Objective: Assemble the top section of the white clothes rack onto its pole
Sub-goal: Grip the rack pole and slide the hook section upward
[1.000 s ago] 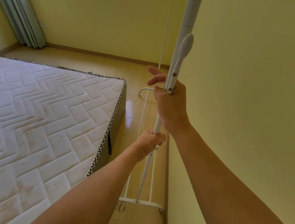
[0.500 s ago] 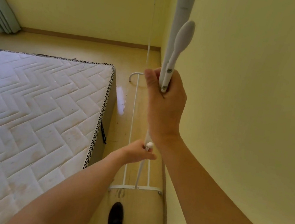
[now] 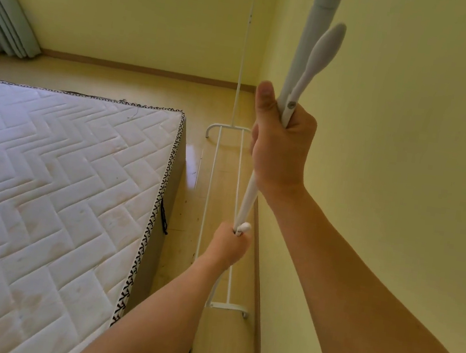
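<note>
My right hand (image 3: 279,147) is closed tight around the pole (image 3: 311,49), thumb up on the left side, and it also clamps the lower end of a paddle-shaped lever (image 3: 320,60) against the pole. My left hand (image 3: 229,244) sits below it, fist closed around the thin rod (image 3: 248,199) just under a small white knob (image 3: 244,227). The rod runs up from the left hand into the bottom of the right fist; the joint between rod and thicker pole is hidden inside that fist, so I cannot tell how far it is seated.

Below both hands, the rack base (image 3: 221,219) stands on the floor, close to the wall on my right. A second upright (image 3: 246,43) rises beyond the hands. The mattress (image 3: 54,181) lies off to the left of my left forearm.

Judgement on handling: painted metal tube, stiff and light, but long, so the top will tend to sway and lever against the grip. The finish looks smooth, likely slippery under a loose hold. The best grips appear to be either side of the joint, as now, keeping both sections in line. The lever looks like plastic; I would avoid forcing it sideways.
</note>
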### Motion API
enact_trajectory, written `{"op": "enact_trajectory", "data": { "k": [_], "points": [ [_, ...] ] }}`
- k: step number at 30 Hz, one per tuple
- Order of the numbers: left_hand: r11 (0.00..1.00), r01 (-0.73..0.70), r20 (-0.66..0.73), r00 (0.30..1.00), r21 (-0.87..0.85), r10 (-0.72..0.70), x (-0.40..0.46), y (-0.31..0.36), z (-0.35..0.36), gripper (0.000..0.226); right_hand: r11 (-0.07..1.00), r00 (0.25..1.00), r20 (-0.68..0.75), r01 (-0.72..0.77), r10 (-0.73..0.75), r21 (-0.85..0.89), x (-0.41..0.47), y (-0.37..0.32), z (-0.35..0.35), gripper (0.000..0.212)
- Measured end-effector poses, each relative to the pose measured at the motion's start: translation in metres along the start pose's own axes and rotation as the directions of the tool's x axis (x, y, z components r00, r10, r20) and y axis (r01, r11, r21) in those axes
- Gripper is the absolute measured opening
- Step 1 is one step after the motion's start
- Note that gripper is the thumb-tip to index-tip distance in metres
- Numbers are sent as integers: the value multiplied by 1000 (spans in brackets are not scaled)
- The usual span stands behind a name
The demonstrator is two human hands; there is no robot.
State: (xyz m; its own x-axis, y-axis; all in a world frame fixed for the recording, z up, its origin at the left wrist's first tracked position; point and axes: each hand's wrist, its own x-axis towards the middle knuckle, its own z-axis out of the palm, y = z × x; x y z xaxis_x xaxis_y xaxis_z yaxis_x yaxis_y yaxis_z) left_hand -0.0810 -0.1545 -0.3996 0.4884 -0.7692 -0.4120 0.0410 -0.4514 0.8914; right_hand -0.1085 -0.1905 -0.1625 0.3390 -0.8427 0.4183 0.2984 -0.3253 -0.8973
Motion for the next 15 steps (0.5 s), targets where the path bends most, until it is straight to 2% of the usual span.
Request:
{"op": "enact_trajectory", "data": {
  "k": [3, 7, 15],
  "points": [
    [1000, -4, -42, 999, 12, 5, 8, 6, -2, 34, 1000, 1000, 25, 13, -13, -11, 9, 6, 6, 57],
    [999, 9, -22, 1000, 48, -8, 25, 15, -7, 38, 999, 998, 63, 10, -8, -32, 27, 17, 11, 61],
    [992, 25, 53, 998, 122, -32, 85, 34, -32, 36, 999, 999, 40, -18, 19, -27, 76, 48, 27, 63]
  ]
}}
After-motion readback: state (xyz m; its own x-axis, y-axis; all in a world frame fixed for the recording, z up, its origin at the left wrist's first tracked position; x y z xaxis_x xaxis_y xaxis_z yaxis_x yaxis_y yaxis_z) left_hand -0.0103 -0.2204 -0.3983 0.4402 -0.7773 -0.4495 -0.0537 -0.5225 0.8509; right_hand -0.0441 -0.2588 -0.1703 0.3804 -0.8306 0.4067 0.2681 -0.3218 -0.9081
